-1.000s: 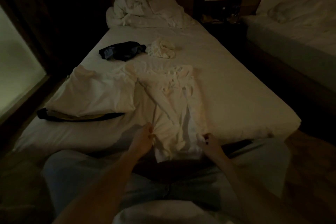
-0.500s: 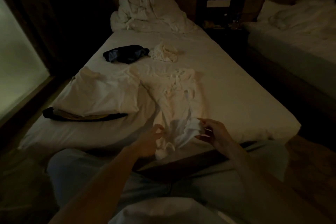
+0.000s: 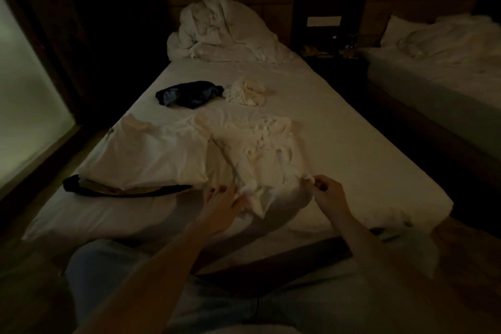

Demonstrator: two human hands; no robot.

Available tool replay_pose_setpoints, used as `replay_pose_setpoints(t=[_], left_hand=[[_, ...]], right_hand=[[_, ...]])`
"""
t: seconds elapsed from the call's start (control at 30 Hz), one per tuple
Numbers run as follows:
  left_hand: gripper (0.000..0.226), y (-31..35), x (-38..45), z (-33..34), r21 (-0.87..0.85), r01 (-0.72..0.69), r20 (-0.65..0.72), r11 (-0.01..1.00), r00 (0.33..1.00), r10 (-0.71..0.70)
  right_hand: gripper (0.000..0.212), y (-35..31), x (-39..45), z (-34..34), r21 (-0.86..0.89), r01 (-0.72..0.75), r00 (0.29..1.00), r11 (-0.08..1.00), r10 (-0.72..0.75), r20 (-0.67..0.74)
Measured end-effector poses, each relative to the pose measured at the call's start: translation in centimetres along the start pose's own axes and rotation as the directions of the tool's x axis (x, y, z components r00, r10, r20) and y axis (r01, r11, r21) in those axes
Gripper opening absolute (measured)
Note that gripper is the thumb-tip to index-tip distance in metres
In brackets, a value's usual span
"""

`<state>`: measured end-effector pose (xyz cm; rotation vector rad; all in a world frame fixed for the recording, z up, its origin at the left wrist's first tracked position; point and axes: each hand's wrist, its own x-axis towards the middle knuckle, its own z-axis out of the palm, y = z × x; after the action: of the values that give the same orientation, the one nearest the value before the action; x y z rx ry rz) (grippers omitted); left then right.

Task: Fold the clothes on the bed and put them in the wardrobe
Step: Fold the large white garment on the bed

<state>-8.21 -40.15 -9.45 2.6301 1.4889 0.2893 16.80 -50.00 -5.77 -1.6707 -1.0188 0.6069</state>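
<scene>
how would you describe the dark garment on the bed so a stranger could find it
Start at the heaped white duvet at the head of the bed. Come toward the foot: the dark blue garment lies crumpled, just left of a small crumpled white garment. Nothing else loose there is dark.

Bare bed (image 3: 352, 144) sheet along the right edge gives my right hand (image 3: 326, 195) free passage. Toward the left edge, the folded stack (image 3: 146, 160) blocks. Beyond, mid-bed, a dark garment (image 3: 189, 93) and white bundle (image 3: 246, 92) obstruct; the duvet heap (image 3: 225, 32) fills the far end.
</scene>
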Motion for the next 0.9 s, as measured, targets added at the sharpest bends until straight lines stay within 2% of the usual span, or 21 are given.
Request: replay_pose_setpoints(t=[0.03,0.1,0.13,0.2,0.23,0.27,0.33,0.4,0.53,0.63,0.67,0.73,0.8,0.87,0.9], left_hand=[[0.036,-0.1,0.4,-0.5,-0.142,0.045,-0.053,0.989,0.997,-0.053],[0.012,-0.4,1.7,-1.4,-0.489,0.091,-0.136,0.868,0.974,-0.179],[0.015,-0.7,2.5,-1.6,-0.6,0.091,-0.15,0.795,0.963,-0.223],[0.014,-0.5,3.5,-2.2,-0.74,0.122,-0.091,0.661,0.956,-0.279],[0.007,0.0,3.6,-2.4,-0.77,0.139,-0.036,0.623,0.965,-0.259],[0.012,0.2,3.8,-1.8,-0.771,0.155,0.033,0.617,0.978,-0.204],[0.04,0.7,3.9,-0.1,-0.72,0.157,0.15,0.676,0.986,-0.07],[0.05,0.9,4.9,1.5,-0.683,0.125,0.135,0.719,0.99,-0.044],[0.016,0.2,9.5,0.4,-0.787,0.215,0.021,0.578,0.946,-0.323],[0.011,-1.9,13.7,-1.7,-0.856,0.207,-0.049,0.473,0.879,-0.474],[0.016,-2.5,15.4,-2.3,-0.877,0.186,-0.068,0.443,0.864,-0.499],[0.026,-3.1,18.6,-3.2,-0.918,0.194,-0.019,0.346,0.849,-0.527],[0.013,-3.5,22.1,-3.7,-0.959,0.22,0.076,0.178,0.805,-0.588],[0.012,-4.3,25.5,-3.6,-0.97,0.243,0.169,0.009,0.701,-0.693],[0.014,-4.9,27.2,-3.2,-0.963,0.271,0.175,0.006,0.639,-0.749]], right_hand=[[0.02,-0.5,0.4,0.0,-0.023,-0.005,1.0,1.0,0.005,-0.004],[0.03,-0.8,1.8,0.3,-0.034,-0.033,0.999,0.999,0.032,-0.021],[0.034,-0.8,2.6,0.4,-0.037,-0.04,0.999,0.999,0.039,-0.031],[0.037,-0.9,4.1,0.7,-0.034,-0.039,0.999,0.999,0.038,-0.026],[0.037,-1.0,4.8,0.9,-0.031,-0.046,0.999,0.998,0.045,-0.019],[0.037,-1.0,5.6,1.2,-0.037,-0.05,0.999,0.998,0.049,-0.017],[0.037,-1.3,6.8,1.7,-0.067,-0.023,1.0,0.997,0.023,0.0],[0.037,-1.5,8.3,2.2,-0.102,0.005,1.0,0.995,-0.005,0.005],[0.036,-1.5,12.5,2.7,-0.091,0.008,0.999,0.996,-0.012,-0.041],[0.035,-2.1,16.8,3.2,-0.06,0.022,0.996,0.998,-0.027,-0.081],[0.036,-2.4,18.4,3.5,-0.064,0.037,0.995,0.997,-0.042,-0.085],[0.038,-3.3,21.7,4.4,-0.094,0.072,0.993,0.993,-0.08,-0.088],[0.038,-3.9,25.1,5.4,-0.12,0.099,0.99,0.988,-0.111,-0.092],[0.038,-4.0,28.7,6.6,-0.139,0.099,0.99,0.985,-0.112,-0.091],[0.038,-3.8,30.5,7.3,-0.15,0.095,0.991,0.984,-0.108,-0.083]])
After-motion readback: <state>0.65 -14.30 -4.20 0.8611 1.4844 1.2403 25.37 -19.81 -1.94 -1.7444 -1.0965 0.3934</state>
